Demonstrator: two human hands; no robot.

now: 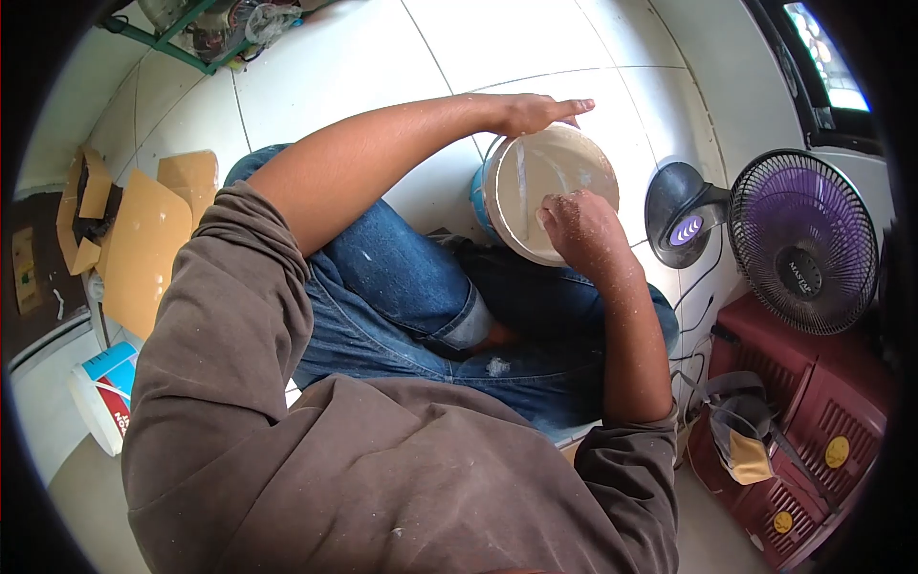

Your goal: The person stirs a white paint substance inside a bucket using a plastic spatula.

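Note:
A round bucket point(505, 196) with a blue outside and a pale, smeared inside stands on the floor in front of my crossed legs. My left hand point(537, 113) is at its far rim, one finger stretched to the right and the others partly hidden around the edge. Over the bucket's near right side is my right hand point(581, 228), closed and speckled with pale splashes. A small pale bit shows by its fingers, but what they hold is hidden. Down the inner left wall runs a whitish streak.
To the right, a black and purple fan point(803, 244) stands near a dark red plastic case point(765, 335) with a mask-like item point(746, 445) on it. Cardboard point(143, 244) and a white, blue and red tub point(105, 392) are at left. A green metal rack point(172, 38) is at the back.

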